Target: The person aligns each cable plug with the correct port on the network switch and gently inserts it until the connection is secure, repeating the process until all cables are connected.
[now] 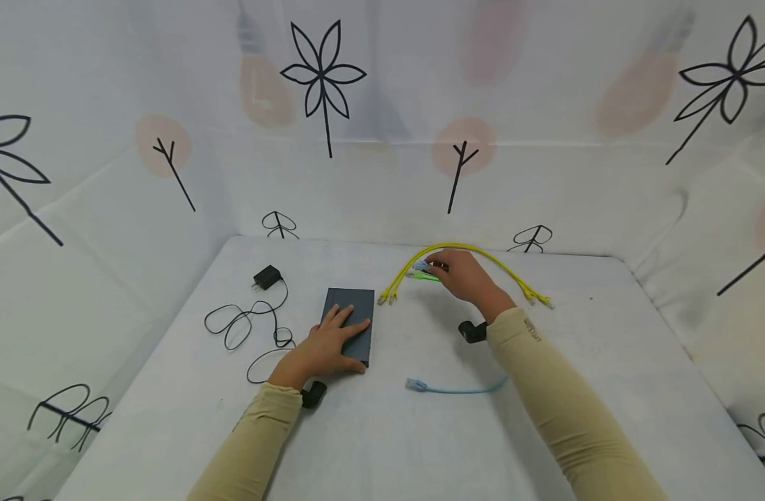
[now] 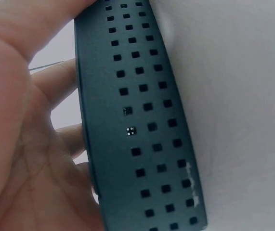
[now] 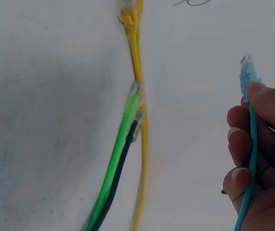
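Note:
My left hand [image 1: 323, 348] rests with spread fingers on top of a dark metal box [image 1: 351, 313]. The left wrist view shows rows of small square vent holes in one face of the box [image 2: 142, 96], with the palm and fingers beside it. My right hand [image 1: 464, 278] pinches a light blue network cable just behind its clear plug [image 3: 247, 72], thumb on the plug's boot. The cable runs down along the curled fingers. Near this hand lie green [image 3: 120, 139] and black [image 3: 123, 166] network cables, their plugs close to a yellow cable [image 3: 135, 53].
Yellow network cables [image 1: 451, 245] arch across the back of the white table [image 1: 382, 445]. A black power adapter [image 1: 268, 277] with a tangled thin cord [image 1: 238, 316] lies left of the box. A light blue plug [image 1: 415, 385] lies in front, its cable passing under the right forearm.

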Available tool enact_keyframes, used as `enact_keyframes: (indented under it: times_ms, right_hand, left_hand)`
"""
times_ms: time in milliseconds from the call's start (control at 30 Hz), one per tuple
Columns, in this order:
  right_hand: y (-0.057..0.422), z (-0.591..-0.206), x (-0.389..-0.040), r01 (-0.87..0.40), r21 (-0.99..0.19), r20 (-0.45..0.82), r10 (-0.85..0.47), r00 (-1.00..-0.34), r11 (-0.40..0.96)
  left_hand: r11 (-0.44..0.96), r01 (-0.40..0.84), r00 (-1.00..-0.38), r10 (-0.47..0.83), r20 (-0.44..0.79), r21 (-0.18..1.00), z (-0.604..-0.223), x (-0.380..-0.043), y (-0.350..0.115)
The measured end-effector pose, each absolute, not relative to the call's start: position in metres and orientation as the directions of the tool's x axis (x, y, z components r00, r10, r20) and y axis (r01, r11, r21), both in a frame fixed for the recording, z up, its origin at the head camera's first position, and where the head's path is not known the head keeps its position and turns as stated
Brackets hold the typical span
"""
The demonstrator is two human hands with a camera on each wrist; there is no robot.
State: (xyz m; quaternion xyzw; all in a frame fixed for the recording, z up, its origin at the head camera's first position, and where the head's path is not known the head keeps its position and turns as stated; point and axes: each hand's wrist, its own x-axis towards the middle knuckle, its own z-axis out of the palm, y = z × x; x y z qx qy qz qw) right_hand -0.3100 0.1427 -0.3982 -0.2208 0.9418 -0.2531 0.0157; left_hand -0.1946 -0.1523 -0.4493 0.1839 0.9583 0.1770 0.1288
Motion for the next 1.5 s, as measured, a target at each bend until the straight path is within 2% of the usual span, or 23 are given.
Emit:
enact_keyframes:
  times_ms: [767, 1100, 1500]
  right_hand:
    - [0.129, -0.435, -0.294, -0.369, -0.533, 0.004, -0.434, -0.901, 0.761]
    - [0.116, -0.447, -0.283, -0.385, -0.545, 0.013, -0.452, -0.892, 0.744]
    - [0.108, -0.455, -0.284, -0.407, -0.505, 0.035, -0.453, -0.891, 0.761]
  left_hand:
    - [0.868, 0.310, -0.901, 0.399, -0.173, 0.389, -0.449, -0.193, -0.153]
    - [0.869, 0.314, -0.899, 0.402, -0.176, 0.382, -0.450, -0.194, -0.154]
    - [0.869, 0.311, -0.901, 0.398, -0.171, 0.384, -0.452, -0.195, -0.154]
